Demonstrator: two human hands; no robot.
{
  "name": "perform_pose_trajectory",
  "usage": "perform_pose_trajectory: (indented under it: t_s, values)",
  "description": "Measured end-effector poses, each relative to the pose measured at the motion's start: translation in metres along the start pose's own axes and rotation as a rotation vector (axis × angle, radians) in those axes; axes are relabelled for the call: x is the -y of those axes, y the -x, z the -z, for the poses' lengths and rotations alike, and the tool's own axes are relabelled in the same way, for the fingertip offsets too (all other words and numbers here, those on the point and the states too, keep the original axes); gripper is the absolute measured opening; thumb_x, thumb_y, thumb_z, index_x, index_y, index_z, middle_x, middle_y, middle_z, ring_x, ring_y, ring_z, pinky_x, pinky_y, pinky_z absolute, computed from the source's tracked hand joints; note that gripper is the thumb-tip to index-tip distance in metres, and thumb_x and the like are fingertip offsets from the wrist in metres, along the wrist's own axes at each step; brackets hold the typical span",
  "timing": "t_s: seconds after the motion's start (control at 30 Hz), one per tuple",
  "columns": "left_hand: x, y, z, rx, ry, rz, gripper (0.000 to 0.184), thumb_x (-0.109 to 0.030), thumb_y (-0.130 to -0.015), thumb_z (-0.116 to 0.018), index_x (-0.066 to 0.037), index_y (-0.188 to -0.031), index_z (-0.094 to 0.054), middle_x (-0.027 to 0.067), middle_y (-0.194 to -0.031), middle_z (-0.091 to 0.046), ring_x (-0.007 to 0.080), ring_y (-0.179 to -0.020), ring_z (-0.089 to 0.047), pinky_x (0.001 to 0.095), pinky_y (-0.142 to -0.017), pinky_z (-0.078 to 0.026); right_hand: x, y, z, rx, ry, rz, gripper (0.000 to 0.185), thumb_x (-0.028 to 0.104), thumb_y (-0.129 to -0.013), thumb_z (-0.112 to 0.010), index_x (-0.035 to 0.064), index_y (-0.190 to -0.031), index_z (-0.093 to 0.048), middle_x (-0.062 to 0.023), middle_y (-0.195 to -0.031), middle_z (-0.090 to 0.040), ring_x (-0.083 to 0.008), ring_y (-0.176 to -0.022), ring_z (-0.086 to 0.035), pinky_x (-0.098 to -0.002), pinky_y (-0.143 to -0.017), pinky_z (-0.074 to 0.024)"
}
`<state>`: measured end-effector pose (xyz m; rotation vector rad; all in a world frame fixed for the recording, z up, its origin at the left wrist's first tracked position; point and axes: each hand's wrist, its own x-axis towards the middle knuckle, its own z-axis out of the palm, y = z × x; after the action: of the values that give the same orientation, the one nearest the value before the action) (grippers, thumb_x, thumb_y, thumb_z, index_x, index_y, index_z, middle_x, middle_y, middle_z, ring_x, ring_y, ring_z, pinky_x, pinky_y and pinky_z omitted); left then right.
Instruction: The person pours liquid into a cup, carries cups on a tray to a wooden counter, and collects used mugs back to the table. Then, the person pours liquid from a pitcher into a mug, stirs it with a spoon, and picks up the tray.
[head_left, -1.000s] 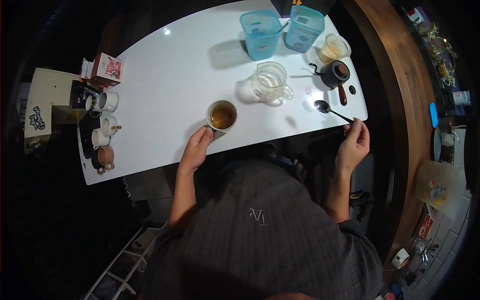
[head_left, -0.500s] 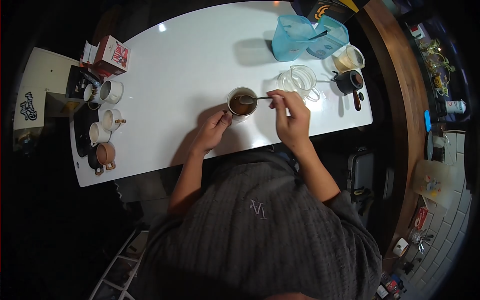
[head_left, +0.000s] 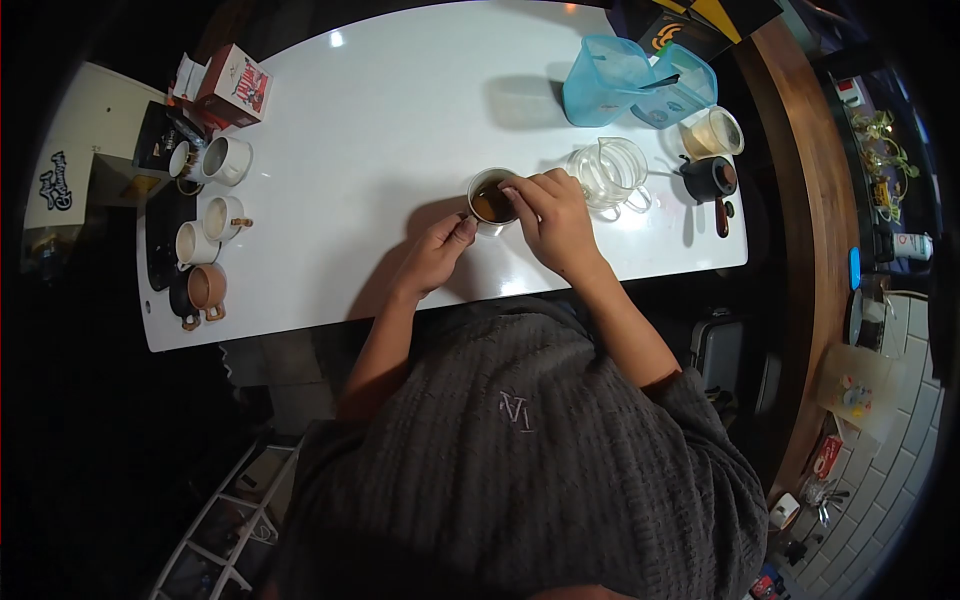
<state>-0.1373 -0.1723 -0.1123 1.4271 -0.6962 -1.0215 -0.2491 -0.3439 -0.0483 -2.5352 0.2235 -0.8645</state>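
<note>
A cup (head_left: 492,228) of brown liquid (head_left: 494,204) stands near the front edge of the white table (head_left: 340,200). My left hand (head_left: 436,254) is closed on its handle, at the cup's lower left. Over the cup's right rim, my right hand (head_left: 556,222) pinches the spoon, which is almost wholly hidden by the fingers and the cup. Just right of that hand stands a clear glass jug (head_left: 610,175).
Two blue containers (head_left: 603,85), a beige-filled cup (head_left: 713,132) and a black kettle (head_left: 707,178) stand at the right. Several mugs (head_left: 228,160) and a red-and-white box (head_left: 235,88) line the left side. A wooden ledge (head_left: 800,200) runs along the right.
My right hand has brought the spoon from the table's right side leftward into the cup. My left hand and the cup have shifted right in view. The camera view has also shifted.
</note>
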Motion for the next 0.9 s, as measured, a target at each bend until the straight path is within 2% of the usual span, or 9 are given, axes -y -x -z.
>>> perform_pose_trajectory:
  t_s: [0.23,0.3,0.43,0.6,0.63,0.7,0.8,0.9]
  values:
    - [-0.003,-0.002,-0.006,-0.033,-0.029,-0.009,0.038,-0.036,-0.103,-0.046,-0.001,-0.091,-0.056,-0.0033,-0.079,-0.046,0.007,-0.074,-0.038,0.0234,-0.068,-0.037,-0.005,-0.007,0.005,0.111,-0.152,0.05,0.011,0.008,-0.084,-0.065,0.0038,-0.094,-0.068,-0.0077,-0.081,-0.065,-0.026,-0.077,-0.055,-0.0371,-0.072,-0.0414]
    - [-0.007,-0.002,-0.012,-0.071,-0.03,0.01,0.035,-0.037,-0.103,-0.044,-0.007,-0.088,-0.052,-0.0046,-0.079,-0.044,0.007,-0.071,-0.037,0.0235,-0.066,-0.035,-0.004,-0.012,0.01,0.169,-0.045,0.084,0.012,0.007,-0.083,-0.065,0.0035,-0.094,-0.067,-0.0084,-0.082,-0.065,-0.0264,-0.078,-0.055,-0.037,-0.074,-0.0423]
    - [-0.002,-0.004,-0.012,-0.08,-0.051,-0.021,0.035,-0.037,-0.103,-0.044,-0.006,-0.088,-0.052,-0.0044,-0.078,-0.043,0.0071,-0.072,-0.037,0.0233,-0.067,-0.036,-0.005,-0.019,0.011,0.211,0.042,0.084,0.012,0.007,-0.083,-0.065,0.0037,-0.094,-0.067,-0.0087,-0.084,-0.065,-0.0266,-0.079,-0.055,-0.0372,-0.076,-0.0425]
    - [0.002,-0.005,-0.009,-0.052,-0.055,-0.035,0.036,-0.037,-0.103,-0.044,-0.006,-0.087,-0.051,-0.004,-0.079,-0.044,0.0074,-0.073,-0.038,0.0234,-0.068,-0.036,-0.014,-0.018,0.002,0.157,-0.133,0.135,0.01,0.009,-0.084,-0.064,0.0041,-0.092,-0.066,-0.0091,-0.085,-0.065,-0.0272,-0.079,-0.055,-0.0385,-0.075,-0.0427]
    - [0.004,-0.005,-0.009,-0.055,-0.054,-0.034,0.036,-0.037,-0.103,-0.044,-0.006,-0.087,-0.051,-0.004,-0.079,-0.044,0.0074,-0.073,-0.038,0.0234,-0.068,-0.036,-0.015,-0.019,0.004,0.16,-0.135,0.136,0.01,0.009,-0.084,-0.064,0.0041,-0.092,-0.066,-0.0091,-0.085,-0.065,-0.0272,-0.079,-0.055,-0.0385,-0.075,-0.0427]
    - [0.005,-0.005,-0.008,-0.054,-0.072,-0.003,0.037,-0.038,-0.103,-0.044,-0.006,-0.088,-0.052,-0.0038,-0.08,-0.045,0.0075,-0.074,-0.039,0.0234,-0.069,-0.037,-0.015,-0.022,0.012,0.301,-0.143,0.133,0.01,0.009,-0.085,-0.063,0.0037,-0.093,-0.066,-0.0098,-0.083,-0.065,-0.0275,-0.08,-0.055,-0.039,-0.076,-0.0429]
    - [0.003,-0.003,-0.01,-0.077,-0.072,-0.003,0.037,-0.038,-0.103,-0.044,-0.006,-0.089,-0.054,-0.0036,-0.081,-0.046,0.0077,-0.075,-0.04,0.0234,-0.071,-0.037,-0.023,-0.027,0.012,0.281,-0.042,0.132,0.011,0.016,-0.086,-0.059,0.0079,-0.091,-0.066,-0.0074,-0.082,-0.066,-0.0271,-0.081,-0.056,-0.0387,-0.078,-0.0423]
    - [0.004,-0.003,-0.009,-0.077,-0.084,-0.011,0.037,-0.038,-0.103,-0.044,-0.006,-0.09,-0.055,-0.0034,-0.083,-0.048,0.0078,-0.077,-0.041,0.0236,-0.073,-0.037,-0.021,-0.032,0.011,0.244,-0.023,0.18,0.012,0.017,-0.087,-0.059,0.008,-0.09,-0.066,-0.0074,-0.083,-0.066,-0.0267,-0.081,-0.056,-0.0385,-0.078,-0.0423]
